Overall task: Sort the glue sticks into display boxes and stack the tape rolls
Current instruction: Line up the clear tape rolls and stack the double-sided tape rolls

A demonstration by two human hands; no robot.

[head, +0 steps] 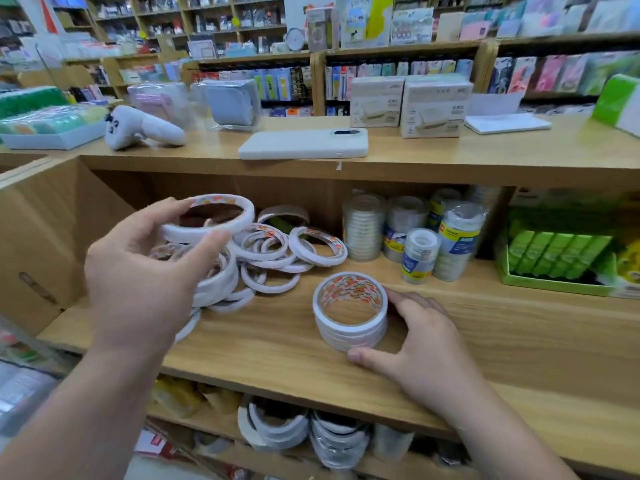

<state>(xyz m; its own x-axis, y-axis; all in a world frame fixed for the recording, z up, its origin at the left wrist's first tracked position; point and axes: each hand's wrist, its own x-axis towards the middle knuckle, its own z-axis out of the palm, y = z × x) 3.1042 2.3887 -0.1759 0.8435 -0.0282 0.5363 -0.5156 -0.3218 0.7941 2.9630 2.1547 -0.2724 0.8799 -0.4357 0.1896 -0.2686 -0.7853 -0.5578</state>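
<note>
My left hand (pixel 145 271) holds a thin white tape roll (pixel 207 218) by its rim, lifted above a loose heap of white tape rolls (pixel 266 258) on the wooden shelf (pixel 277 348). A neat stack of white tape rolls (pixel 349 311) stands near the shelf's front. My right hand (pixel 415 344) curls around that stack, thumb at its front and fingers behind it. Green display boxes (pixel 554 258) stand at the right end of the shelf; I cannot make out glue sticks in them.
Wrapped stacks of clear tape (pixel 415 237) stand behind the stack. A cardboard box (pixel 38 244) flanks the shelf on the left. On the counter above lie a white phone (pixel 303 144), a white controller (pixel 138 128) and white cartons (pixel 408 105). More tape rolls (pixel 304 434) fill the shelf below.
</note>
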